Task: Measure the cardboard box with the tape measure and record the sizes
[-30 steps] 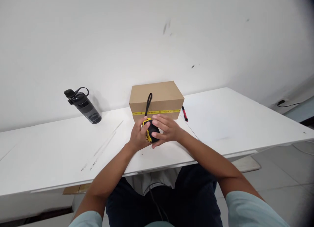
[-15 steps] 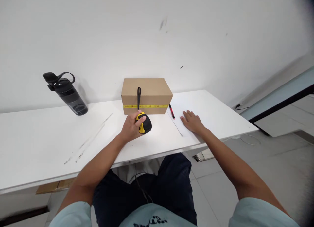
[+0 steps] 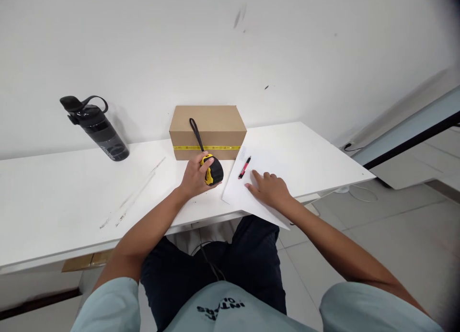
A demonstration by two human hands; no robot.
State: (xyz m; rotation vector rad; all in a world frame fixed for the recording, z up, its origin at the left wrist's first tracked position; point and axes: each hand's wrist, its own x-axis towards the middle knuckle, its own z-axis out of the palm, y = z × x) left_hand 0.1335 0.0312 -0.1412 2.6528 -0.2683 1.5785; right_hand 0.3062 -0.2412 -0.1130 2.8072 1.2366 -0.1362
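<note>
My left hand is closed around a yellow and black tape measure, whose black wrist strap sticks up in front of the cardboard box. A band of yellow tape runs along the box's front. To the right, my right hand lies flat with fingers spread on a white paper sheet. One corner of the sheet hangs over the table's front edge. On the paper, just left of my right fingertips, rests a red and black pen.
A dark water bottle with a loop strap stands at the left on the white table, near the wall. Dark scuffs mark the tabletop. At the far right, a cable runs by the wall.
My right hand has drawn the paper left and toward me, and the pen on it has shifted and turned. My left hand still holds the tape measure; its strap now leans left.
</note>
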